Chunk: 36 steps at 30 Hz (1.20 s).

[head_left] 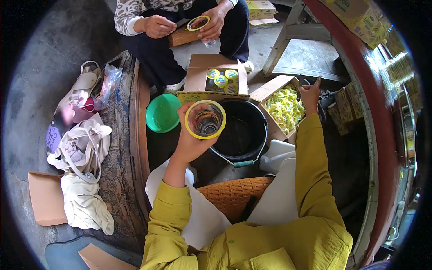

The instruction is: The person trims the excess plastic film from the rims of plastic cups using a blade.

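Observation:
My left hand [191,146] is wrapped round a clear plastic cup [206,119] with a yellow rim, its mouth turned up toward me. Dark and reddish print shows through the cup's wall. Below and beside it stands a black bucket [240,130] with a green-gripped handle. Out to the right, my right hand [309,96] is at the far right edge of a cardboard box [270,90] full of small yellow packets [285,110]. Its thumb and a finger stick up apart, and I see nothing between them.
Opposite me, a person's hands [213,24] hold another yellow-rimmed cup [198,23]. Between us sits an open carton [204,63] of lidded cups. A green basin [161,114] lies left; bags [83,148] rest on a patterned bench [119,135]. A wooden stool [310,49] stands right.

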{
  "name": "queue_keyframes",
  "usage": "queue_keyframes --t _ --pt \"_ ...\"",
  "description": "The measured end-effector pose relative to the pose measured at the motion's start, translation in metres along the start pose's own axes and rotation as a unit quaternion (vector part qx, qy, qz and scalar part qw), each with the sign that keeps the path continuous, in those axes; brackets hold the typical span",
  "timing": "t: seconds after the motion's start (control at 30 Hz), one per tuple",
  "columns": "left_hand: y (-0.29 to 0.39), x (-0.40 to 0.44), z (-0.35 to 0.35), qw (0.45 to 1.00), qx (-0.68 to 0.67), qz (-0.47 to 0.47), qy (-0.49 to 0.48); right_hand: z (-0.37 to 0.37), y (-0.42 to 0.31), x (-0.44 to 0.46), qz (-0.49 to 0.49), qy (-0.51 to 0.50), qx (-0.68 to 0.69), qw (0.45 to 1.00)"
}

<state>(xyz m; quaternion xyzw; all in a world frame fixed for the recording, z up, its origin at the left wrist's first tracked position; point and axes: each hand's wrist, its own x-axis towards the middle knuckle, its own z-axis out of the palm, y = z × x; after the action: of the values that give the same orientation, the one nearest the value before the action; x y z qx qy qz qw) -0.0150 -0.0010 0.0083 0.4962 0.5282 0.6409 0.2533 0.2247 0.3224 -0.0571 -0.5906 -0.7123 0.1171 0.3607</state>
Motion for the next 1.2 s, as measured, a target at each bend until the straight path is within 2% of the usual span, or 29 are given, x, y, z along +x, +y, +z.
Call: queue_keyframes --t 0.13,0.23,0.27,0.4,0.5,0.53,0.63,0.7,0.77,0.97,1.03,1.1,1.17,1.2 --pt "0.005 0.001 -0.001 0.999 0.042 0.002 -0.003 0.014 0.007 0.002 0.059 0.003 0.076 0.995" --pt "0.003 0.000 0.000 0.999 0.037 0.003 0.001 0.038 0.050 0.020 0.044 -0.068 0.177 0.981" --pt "0.002 -0.001 -0.001 0.999 0.035 0.005 0.002 0.038 0.053 0.018 0.028 -0.024 0.172 0.984" --pt "0.001 -0.001 -0.001 0.999 0.035 0.009 0.002 0.045 0.063 0.022 0.037 -0.043 0.172 0.983" --pt "0.001 0.000 0.000 1.000 0.024 0.014 0.003 0.039 0.052 0.020 0.176 -0.120 0.390 0.896" --pt "0.001 -0.001 0.000 0.999 0.030 0.013 0.001 0.039 0.048 0.019 0.234 -0.124 0.422 0.867" --pt "0.002 0.000 -0.001 0.999 0.051 0.010 -0.008 0.040 0.059 0.019 0.284 -0.142 0.436 0.842" --pt "0.001 -0.001 -0.001 0.997 0.069 0.002 -0.017 0.046 0.072 0.020 0.323 -0.203 0.490 0.783" --pt "-0.006 0.000 -0.001 0.998 0.066 -0.015 -0.020 0.047 0.078 0.018 0.352 -0.199 0.411 0.817" --pt "-0.016 0.009 0.006 0.998 0.058 -0.016 -0.017 0.046 0.057 0.024 0.278 -0.223 0.401 0.844" --pt "-0.014 0.010 0.006 0.998 0.061 -0.006 -0.005 0.056 0.047 0.027 0.169 -0.207 0.300 0.916" --pt "-0.012 0.011 -0.001 0.998 0.054 0.001 0.037 0.064 0.027 0.015 0.068 -0.228 0.278 0.931" --pt "-0.012 0.011 -0.015 0.997 0.016 -0.011 0.077 0.056 -0.016 -0.014 0.000 -0.305 0.245 0.920" --pt "-0.009 0.010 -0.021 0.991 0.025 -0.050 0.124 0.047 -0.036 -0.030 -0.001 -0.382 0.214 0.899"
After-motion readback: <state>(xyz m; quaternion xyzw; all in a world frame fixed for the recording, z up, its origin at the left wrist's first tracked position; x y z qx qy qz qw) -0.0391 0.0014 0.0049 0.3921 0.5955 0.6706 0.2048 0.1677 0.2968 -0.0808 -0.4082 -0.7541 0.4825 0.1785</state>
